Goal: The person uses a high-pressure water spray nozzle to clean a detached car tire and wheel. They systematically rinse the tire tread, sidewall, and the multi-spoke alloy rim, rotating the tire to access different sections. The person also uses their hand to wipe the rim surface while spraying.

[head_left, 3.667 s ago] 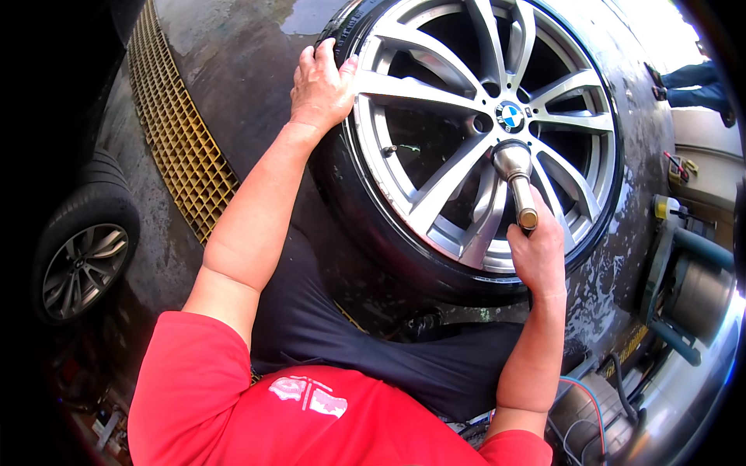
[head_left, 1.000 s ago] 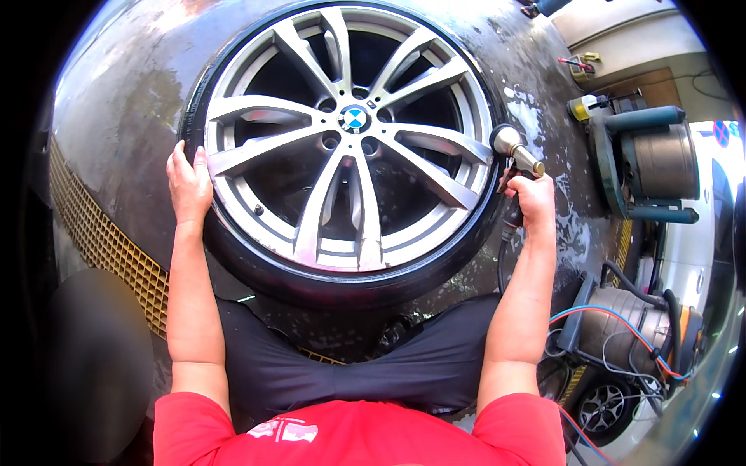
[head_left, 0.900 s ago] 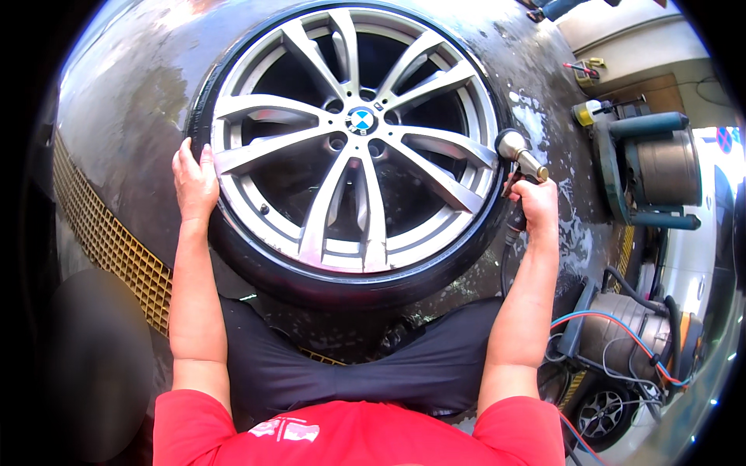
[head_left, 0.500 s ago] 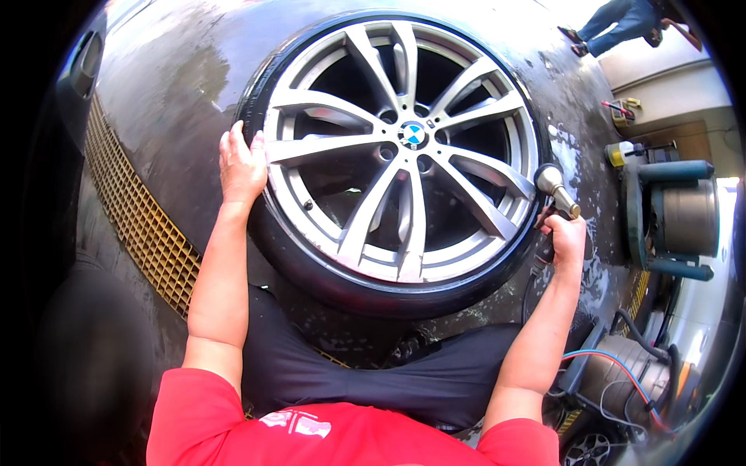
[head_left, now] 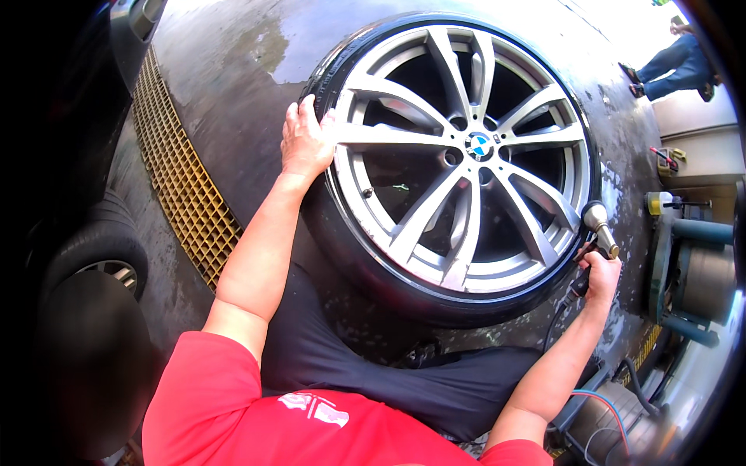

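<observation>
Beyond our dark-trousered legs, our right hand clenched a metal-headed tool at the right edge of the silver wheel before us. Our left hand touched the black tyre, fingers extended, unclenched. Yellow grating ran leftward; farther, at upper right, was a person in blue trousers.

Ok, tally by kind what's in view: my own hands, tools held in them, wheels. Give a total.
Hands: 2 (left hand, right hand)
Tools: 1 (silver hand tool)
Wheels: 2 (front wheel, partly hidden far-left wheel)
Total: 5
</observation>
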Demonstrator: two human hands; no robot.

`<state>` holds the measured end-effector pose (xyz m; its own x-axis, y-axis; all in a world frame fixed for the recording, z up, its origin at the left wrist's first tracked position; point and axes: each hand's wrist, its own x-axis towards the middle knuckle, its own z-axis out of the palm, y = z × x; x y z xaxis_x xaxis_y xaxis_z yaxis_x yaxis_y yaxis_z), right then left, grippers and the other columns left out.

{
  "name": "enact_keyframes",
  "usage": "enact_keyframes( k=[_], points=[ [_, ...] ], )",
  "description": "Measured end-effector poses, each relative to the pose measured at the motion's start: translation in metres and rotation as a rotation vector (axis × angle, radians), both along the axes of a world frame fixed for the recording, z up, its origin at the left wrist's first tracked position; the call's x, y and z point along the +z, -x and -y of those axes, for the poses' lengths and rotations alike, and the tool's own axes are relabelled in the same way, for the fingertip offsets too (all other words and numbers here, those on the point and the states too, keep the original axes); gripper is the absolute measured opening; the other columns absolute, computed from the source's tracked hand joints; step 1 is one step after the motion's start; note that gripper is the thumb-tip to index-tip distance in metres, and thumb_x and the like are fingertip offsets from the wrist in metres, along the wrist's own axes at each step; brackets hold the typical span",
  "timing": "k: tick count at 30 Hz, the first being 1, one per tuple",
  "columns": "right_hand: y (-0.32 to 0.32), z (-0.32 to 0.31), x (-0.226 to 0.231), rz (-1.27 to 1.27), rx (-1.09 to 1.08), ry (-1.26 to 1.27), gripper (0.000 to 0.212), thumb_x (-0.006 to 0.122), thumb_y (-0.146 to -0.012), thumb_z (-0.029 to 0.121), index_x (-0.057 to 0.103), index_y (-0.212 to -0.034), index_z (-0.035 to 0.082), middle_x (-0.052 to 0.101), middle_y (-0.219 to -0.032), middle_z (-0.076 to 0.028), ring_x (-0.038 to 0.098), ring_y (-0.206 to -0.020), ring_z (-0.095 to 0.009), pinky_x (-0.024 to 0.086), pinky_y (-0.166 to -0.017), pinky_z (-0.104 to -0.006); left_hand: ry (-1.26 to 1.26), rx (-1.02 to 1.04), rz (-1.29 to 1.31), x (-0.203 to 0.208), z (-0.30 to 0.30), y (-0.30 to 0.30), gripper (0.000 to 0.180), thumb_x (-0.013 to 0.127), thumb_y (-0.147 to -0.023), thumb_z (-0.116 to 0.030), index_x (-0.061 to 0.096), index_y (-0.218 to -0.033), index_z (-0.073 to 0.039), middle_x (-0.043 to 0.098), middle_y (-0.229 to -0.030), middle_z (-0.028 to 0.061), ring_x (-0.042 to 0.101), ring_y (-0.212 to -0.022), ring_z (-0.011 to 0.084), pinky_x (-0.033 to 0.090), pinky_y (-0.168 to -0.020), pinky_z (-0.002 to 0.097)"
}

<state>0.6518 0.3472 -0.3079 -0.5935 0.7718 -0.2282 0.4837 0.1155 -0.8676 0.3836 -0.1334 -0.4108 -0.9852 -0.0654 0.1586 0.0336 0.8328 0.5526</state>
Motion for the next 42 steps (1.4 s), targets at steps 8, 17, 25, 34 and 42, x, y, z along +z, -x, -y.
enact_keyframes(
  k=[8,17,25,34,42],
  points=[
    [-0.002,-0.005,-0.002,0.025,0.011,-0.020,0.026,0.055,-0.071,-0.006,0.064,-0.094,-0.009,0.064,-0.075,-0.010,0.055,-0.057,-0.013,0.043,-0.053,-0.0254,0.001,-0.037,-0.038,-0.008,0.003,0.002,0.061,0.054,-0.096,-0.044,0.040,-0.145,-0.010,0.038,-0.147,0.0271,0.040,-0.135,0.0449,0.036,-0.109,0.0526],
    [0.002,0.004,0.002,-0.006,-0.018,-0.006,0.030,0.053,-0.070,-0.007,0.063,-0.098,-0.011,0.065,-0.078,-0.012,0.055,-0.057,-0.014,0.043,-0.053,-0.0261,0.009,-0.027,-0.007,-0.002,0.001,0.001,0.061,0.053,-0.097,-0.044,0.039,-0.145,-0.009,0.038,-0.147,0.0281,0.040,-0.134,0.0454,0.035,-0.110,0.0516],
    [-0.001,-0.002,0.000,0.028,-0.003,0.001,0.025,0.056,-0.073,-0.006,0.064,-0.096,-0.009,0.065,-0.078,-0.010,0.056,-0.059,-0.012,0.044,-0.054,-0.0243,0.004,-0.034,-0.007,-0.004,0.002,0.003,0.062,0.053,-0.097,-0.046,0.039,-0.146,-0.010,0.038,-0.147,0.0273,0.040,-0.134,0.0450,0.035,-0.110,0.0518],
    [0.000,0.002,0.002,-0.001,0.030,0.024,0.024,0.055,-0.072,-0.008,0.064,-0.095,-0.009,0.064,-0.076,-0.010,0.054,-0.057,-0.012,0.042,-0.053,-0.0241,0.008,-0.050,-0.071,-0.013,0.006,0.006,0.060,0.054,-0.096,-0.046,0.041,-0.143,-0.011,0.040,-0.144,0.0284,0.043,-0.131,0.0465,0.037,-0.108,0.0536],
    [-0.002,-0.003,0.001,0.032,0.027,-0.015,0.024,0.056,-0.072,-0.007,0.066,-0.094,-0.008,0.066,-0.076,-0.011,0.057,-0.058,-0.013,0.044,-0.054,-0.0254,0.060,-0.041,-0.111,-0.012,0.001,0.004,0.056,0.053,-0.099,-0.041,0.044,-0.139,-0.003,0.048,-0.137,0.0276,0.044,-0.130,0.0424,0.038,-0.108,0.0478]
  ],
)
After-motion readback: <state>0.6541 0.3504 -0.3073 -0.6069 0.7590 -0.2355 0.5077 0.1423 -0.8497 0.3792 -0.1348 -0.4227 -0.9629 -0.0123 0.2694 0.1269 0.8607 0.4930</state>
